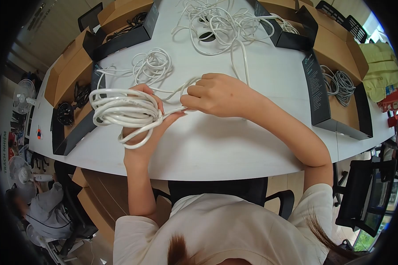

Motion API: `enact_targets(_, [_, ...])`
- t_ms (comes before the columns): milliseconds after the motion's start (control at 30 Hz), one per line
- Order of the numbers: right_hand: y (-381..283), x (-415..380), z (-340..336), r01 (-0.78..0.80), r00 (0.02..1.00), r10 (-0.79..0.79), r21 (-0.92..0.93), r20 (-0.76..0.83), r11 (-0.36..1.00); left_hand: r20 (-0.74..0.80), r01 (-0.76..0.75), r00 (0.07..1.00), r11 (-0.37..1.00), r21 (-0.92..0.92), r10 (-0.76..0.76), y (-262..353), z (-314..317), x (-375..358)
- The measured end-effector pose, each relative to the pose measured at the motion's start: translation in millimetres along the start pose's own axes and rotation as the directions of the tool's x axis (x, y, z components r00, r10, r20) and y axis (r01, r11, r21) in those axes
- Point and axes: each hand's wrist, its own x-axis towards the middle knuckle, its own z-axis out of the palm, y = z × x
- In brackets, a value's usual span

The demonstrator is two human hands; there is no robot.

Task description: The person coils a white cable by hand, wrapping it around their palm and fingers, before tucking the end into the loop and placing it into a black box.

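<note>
A thick coil of white cable rests in my left hand, whose fingers are wrapped round its right end. To the right, my right hand is closed on the cable strand that leaves the coil, with its knuckles up. Both hands are above the white table, close together. From my right hand the cable runs back toward a looser white bundle behind my left hand. A large tangle of white cable lies at the far middle, with a strand trailing down behind my right wrist.
Open boxes with black cables stand at the left and far left. On the right, one box holds a grey coil, another white cable. A person sits at lower left; an office chair stands lower right.
</note>
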Motion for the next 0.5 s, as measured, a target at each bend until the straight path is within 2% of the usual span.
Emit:
enact_targets(67, [-1,-1,1,0.027,0.999,-0.027,-0.002,-0.039,1.000,0.059,-0.036,0.998,0.998,0.045,0.033,-7,-7,0])
enact_targets(200, [-10,3,-15,-0.018,0.999,0.019,0.027,-0.035,0.999,0.030,-0.124,0.992,0.976,0.177,0.120,1,-8,2])
enact_targets(300, [-11,3,-21,-0.019,0.998,0.020,0.025,-0.065,1.000,0.045,-0.035,0.998,0.998,0.052,0.033,2,-11,3])
enact_targets(333, [-11,1,-17,0.006,0.997,-0.005,0.012,-0.081,1.000,0.057,-0.064,0.997,0.991,0.116,0.057,0,-12,2])
enact_targets(400, [-11,0,-16,0.025,0.996,-0.026,-0.019,-0.081,1.000,0.075,-0.238,0.971,0.935,0.262,0.226,10,-11,8])
enact_targets(467, [-9,-2,-21,0.032,0.999,-0.034,-0.052,-0.037,0.998,0.091,-0.222,0.974,0.952,0.211,0.207,9,-7,8])
enact_targets(500, [-7,-1,-23,0.051,0.997,-0.055,-0.083,-0.055,0.995,0.098,-0.113,0.990,0.990,0.087,0.104,2,-2,5])
